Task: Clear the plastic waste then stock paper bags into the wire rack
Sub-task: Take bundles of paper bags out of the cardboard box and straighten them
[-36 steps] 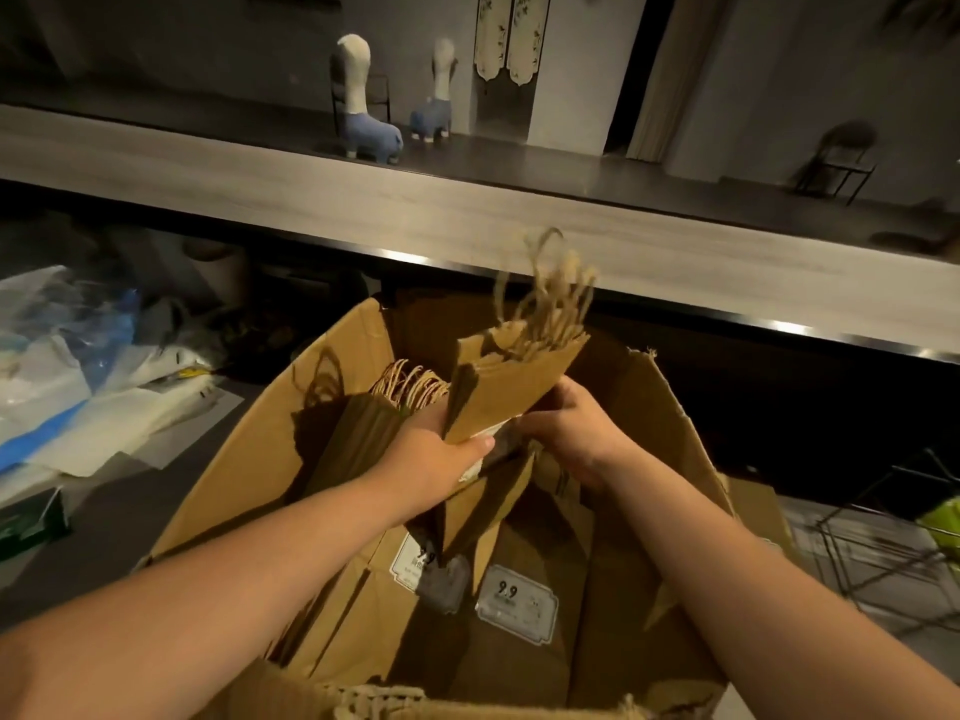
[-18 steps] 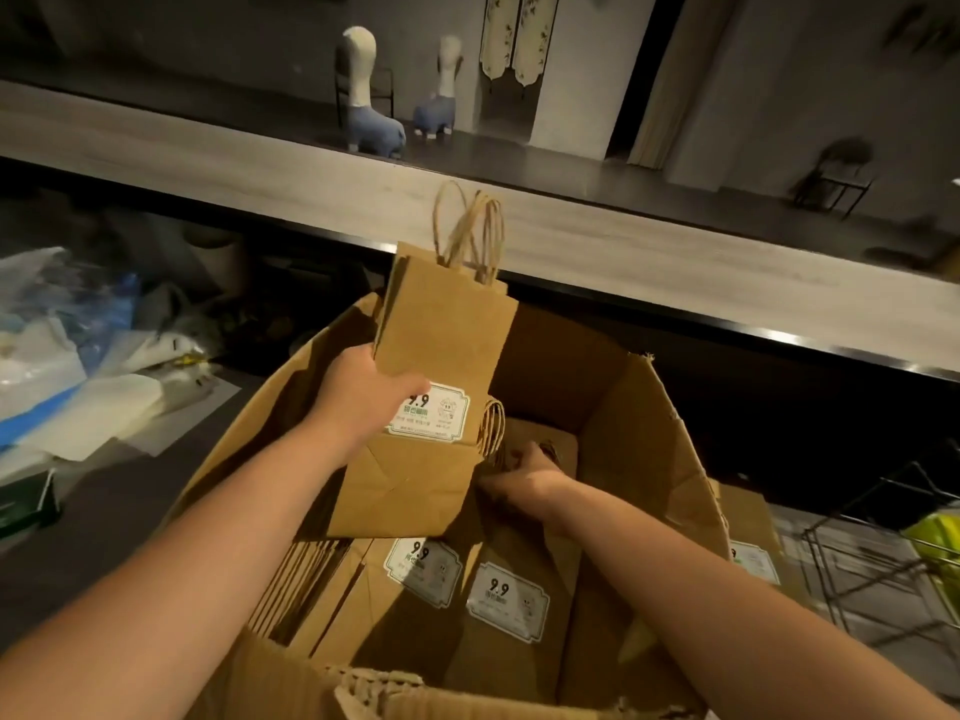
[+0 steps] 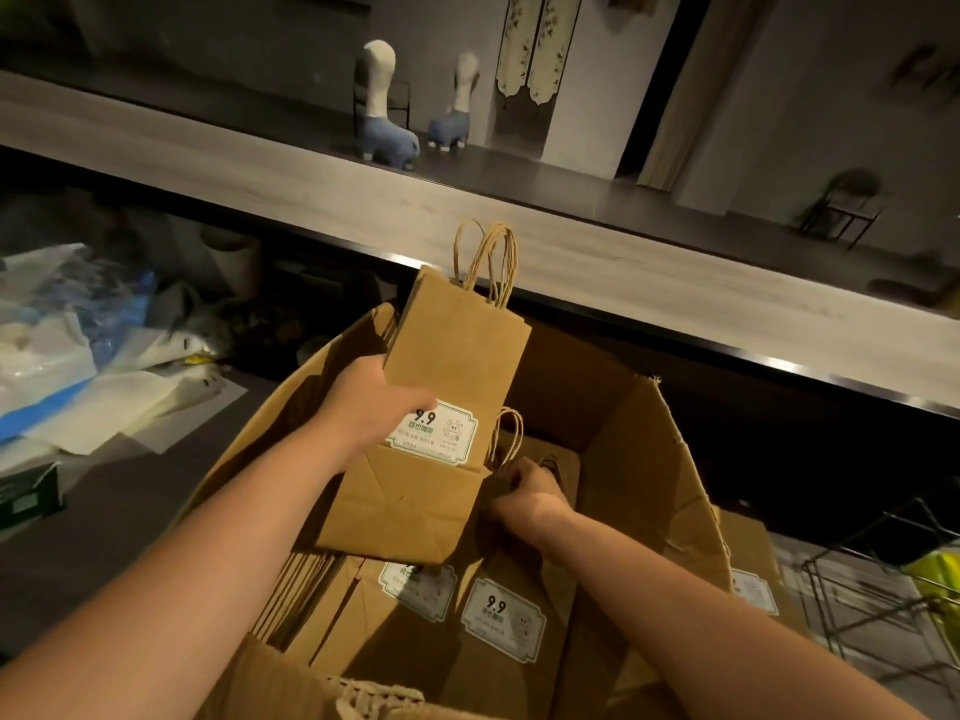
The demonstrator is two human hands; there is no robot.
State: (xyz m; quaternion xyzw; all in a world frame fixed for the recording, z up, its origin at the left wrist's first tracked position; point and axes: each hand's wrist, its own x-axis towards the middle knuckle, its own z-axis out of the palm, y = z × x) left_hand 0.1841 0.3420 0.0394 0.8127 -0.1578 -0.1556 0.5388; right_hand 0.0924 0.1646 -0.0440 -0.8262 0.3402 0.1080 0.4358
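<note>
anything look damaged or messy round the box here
The cardboard box has a ragged, torn top edge on its right flap. Loose plastic waste lies crumpled in a heap on the left, not yet cleared. The paper bags look intact.

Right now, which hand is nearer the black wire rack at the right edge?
Right. The right hand reaches into the cardboard box, nearer the black wire rack; the left hand grips a brown paper bag farther left.

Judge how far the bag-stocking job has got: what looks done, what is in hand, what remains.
Done: unclear; plastic waste lies piled at left. In hand: left hand holds paper bags; right hand grips another inside the cardboard box. Left: filling the wire rack.
</note>
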